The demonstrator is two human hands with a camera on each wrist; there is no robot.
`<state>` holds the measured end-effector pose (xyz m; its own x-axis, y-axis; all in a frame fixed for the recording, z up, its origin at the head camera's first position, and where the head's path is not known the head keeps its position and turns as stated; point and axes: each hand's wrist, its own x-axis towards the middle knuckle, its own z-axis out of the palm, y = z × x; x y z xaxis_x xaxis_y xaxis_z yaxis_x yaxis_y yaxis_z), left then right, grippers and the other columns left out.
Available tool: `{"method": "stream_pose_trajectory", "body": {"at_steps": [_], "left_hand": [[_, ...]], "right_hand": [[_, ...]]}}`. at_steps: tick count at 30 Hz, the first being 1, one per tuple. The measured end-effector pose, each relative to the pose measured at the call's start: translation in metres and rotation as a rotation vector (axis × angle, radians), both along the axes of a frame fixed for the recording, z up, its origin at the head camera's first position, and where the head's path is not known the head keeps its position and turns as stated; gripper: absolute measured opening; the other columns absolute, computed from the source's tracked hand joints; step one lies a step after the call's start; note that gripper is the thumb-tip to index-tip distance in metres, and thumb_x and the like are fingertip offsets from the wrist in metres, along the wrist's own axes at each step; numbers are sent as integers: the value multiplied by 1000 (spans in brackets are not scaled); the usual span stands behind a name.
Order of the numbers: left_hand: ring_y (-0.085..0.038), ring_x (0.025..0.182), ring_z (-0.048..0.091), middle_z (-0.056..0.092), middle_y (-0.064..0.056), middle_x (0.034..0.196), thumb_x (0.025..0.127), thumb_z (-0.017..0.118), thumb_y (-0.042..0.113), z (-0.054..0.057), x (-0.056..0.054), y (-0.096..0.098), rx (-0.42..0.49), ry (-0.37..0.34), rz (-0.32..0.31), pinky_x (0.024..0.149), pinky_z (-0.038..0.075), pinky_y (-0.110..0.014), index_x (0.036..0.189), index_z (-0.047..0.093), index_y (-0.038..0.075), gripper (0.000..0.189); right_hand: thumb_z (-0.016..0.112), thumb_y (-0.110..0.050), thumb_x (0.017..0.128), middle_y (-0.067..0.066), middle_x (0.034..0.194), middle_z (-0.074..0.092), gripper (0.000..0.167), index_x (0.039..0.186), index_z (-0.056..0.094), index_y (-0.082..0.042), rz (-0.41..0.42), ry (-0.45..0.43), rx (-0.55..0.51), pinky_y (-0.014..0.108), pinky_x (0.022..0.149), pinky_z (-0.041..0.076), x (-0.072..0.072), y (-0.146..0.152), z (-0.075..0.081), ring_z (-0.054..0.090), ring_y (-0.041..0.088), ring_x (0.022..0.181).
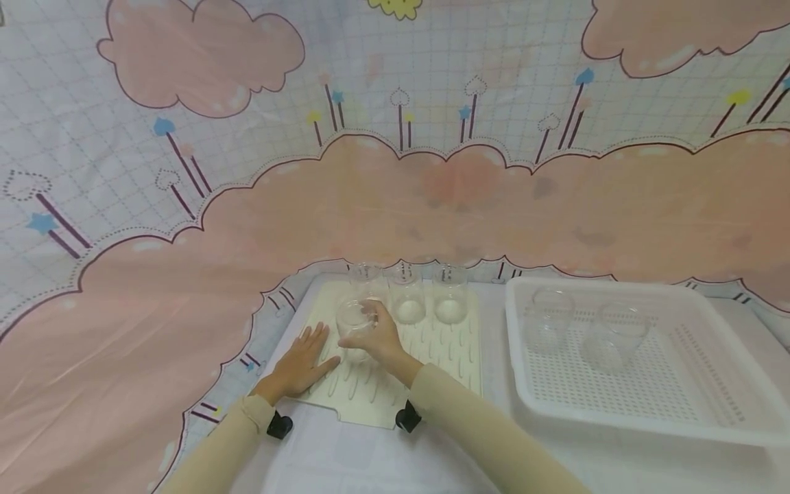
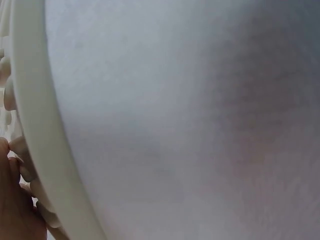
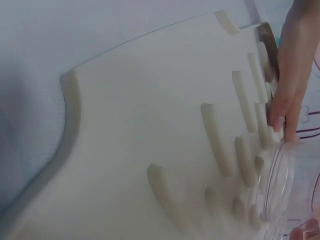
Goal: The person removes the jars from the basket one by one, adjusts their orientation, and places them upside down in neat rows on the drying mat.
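Observation:
A clear drinking glass (image 1: 350, 321) is gripped by my right hand (image 1: 381, 340), thumb on the near side and fingers round the far side. It is over the left part of a cream ridged drying mat (image 1: 395, 384). In the right wrist view the glass (image 3: 278, 185) shows its round end close to the mat's ridges. My left hand (image 1: 301, 365) lies with fingers spread on the mat's left edge. Behind the held glass, three more clear glasses stand along the mat's far side: a left glass (image 1: 367, 276), a middle glass (image 1: 407, 295) and a right glass (image 1: 450, 295).
Right of the mat sits a white perforated basket (image 1: 521, 384). Inside it are two clear glasses, a left one (image 1: 549, 322) and a right one (image 1: 614, 339). A patterned cloth (image 1: 395, 199) with clouds hangs behind the white-covered table (image 1: 370, 456).

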<state>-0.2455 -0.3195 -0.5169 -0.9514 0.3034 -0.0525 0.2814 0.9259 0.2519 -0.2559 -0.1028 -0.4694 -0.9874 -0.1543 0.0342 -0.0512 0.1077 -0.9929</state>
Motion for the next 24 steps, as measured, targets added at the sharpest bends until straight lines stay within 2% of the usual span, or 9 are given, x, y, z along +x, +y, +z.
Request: {"method": "stream_pose_trajectory", "body": {"at_steps": [7,15,20,24], "left_hand": [[-45,148,7,14,-23,162,101,42,57,-1,-2,0,-25,-3,-7,119,9,-58,156,18,-6,86],[-45,148,8,15,-24,162,101,44,57,-1,-3,1,-9,-6,-12,119,8,-58,156,18,-6,87],[-46,148,7,14,-24,162,101,44,57,0,-3,2,-7,-10,-13,119,8,-59,155,18,-6,87],[-46,148,8,15,-24,162,101,44,57,1,-2,1,-11,-8,-6,119,8,-58,155,19,-6,87]], "right_hand": [[95,-13,66,12,139,53,85,140,51,-14,6,11,69,50,106,43,-4,-5,1,49,34,129],[96,-11,63,16,143,51,93,142,47,-9,41,18,118,49,107,42,-5,-3,5,48,36,131],[96,-12,63,19,146,47,97,144,42,-9,54,0,104,50,108,40,-4,-1,10,46,37,133],[94,-15,67,18,150,42,99,148,38,-9,80,-11,78,50,111,37,-4,1,21,41,35,137]]}}
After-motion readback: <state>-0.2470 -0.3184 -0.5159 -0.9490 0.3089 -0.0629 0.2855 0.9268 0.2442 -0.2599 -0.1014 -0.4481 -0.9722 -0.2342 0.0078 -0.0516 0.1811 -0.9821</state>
